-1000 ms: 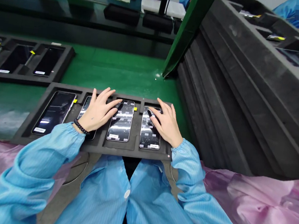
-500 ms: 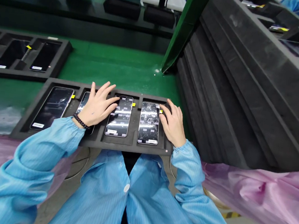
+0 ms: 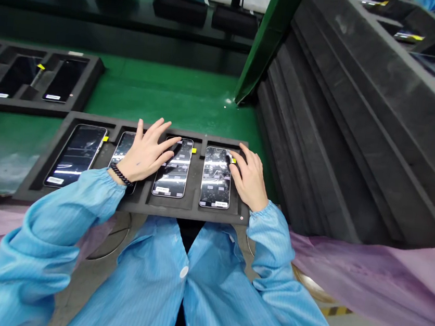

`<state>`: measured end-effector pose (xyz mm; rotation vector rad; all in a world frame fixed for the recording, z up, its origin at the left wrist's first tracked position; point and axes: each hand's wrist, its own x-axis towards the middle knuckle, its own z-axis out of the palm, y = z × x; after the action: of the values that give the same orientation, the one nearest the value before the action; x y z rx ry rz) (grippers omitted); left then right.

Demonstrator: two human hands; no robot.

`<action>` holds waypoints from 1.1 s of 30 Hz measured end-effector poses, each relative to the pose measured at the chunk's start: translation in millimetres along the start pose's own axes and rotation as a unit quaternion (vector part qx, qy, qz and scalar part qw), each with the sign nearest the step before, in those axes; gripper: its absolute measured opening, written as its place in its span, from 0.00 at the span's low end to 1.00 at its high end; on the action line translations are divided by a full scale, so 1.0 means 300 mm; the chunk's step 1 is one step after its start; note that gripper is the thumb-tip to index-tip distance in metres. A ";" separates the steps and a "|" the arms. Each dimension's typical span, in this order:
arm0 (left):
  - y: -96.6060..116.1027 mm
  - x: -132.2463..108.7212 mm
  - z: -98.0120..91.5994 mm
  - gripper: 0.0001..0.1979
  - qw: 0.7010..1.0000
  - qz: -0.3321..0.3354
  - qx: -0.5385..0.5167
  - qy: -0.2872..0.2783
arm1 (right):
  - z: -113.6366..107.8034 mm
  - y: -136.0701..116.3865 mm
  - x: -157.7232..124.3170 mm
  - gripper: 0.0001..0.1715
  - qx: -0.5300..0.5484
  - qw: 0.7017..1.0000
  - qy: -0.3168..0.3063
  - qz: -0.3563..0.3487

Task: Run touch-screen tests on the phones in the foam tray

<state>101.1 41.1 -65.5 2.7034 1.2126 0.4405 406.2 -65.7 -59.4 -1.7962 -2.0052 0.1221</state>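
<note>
A black foam tray [image 3: 215, 215] lies in front of me with several phone screens in its compartments. My left hand [image 3: 149, 150] is open, fingers spread, above the second screen [image 3: 122, 147] from the left, partly hiding it. Its index finger and thumb reach over the third screen [image 3: 171, 171]; I cannot tell whether they touch it. My right hand [image 3: 251, 177] is open at the right end of the tray, its fingertips by the yellow tab [image 3: 233, 160] and upper right edge of the rightmost screen [image 3: 216, 178]. The leftmost screen [image 3: 77, 155] lies apart from both hands.
Another foam tray [image 3: 86, 90] with screens lies at the back left on the green bench [image 3: 162, 94]. Tall stacked foam trays [image 3: 316, 122] stand close on my right. A green post [image 3: 259, 52] rises behind. Pink cloth [image 3: 377, 275] shows on both sides.
My left index finger has moved slightly right over the third screen. The fingers of my right hand have shifted slightly left, onto the rightmost screen's upper corner. The view has moved a little.
</note>
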 end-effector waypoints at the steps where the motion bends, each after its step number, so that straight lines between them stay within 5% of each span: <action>1: 0.002 0.002 0.001 0.27 1.000 0.000 0.003 -0.007 | -0.001 -0.002 0.003 0.26 -0.006 1.000 0.001 0.004; 16: 0.042 0.050 -0.002 0.28 0.999 0.018 -0.004 -0.036 | -0.037 -0.044 -0.050 0.22 -0.029 0.999 0.001 -0.028; 24: 0.079 -0.080 -0.099 0.29 0.999 -0.029 -0.039 0.015 | -0.028 -0.063 -0.046 0.22 -0.027 0.998 -0.028 -0.055; 33: 0.064 -0.137 -0.065 0.27 0.999 -0.031 -0.014 -0.021 | -0.039 -0.087 -0.031 0.22 -0.010 0.995 -0.052 -0.084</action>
<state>82.4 -2.0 -50.7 2.6302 1.2663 0.3864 387.0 -81.2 -42.1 -1.6543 -2.2283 0.1474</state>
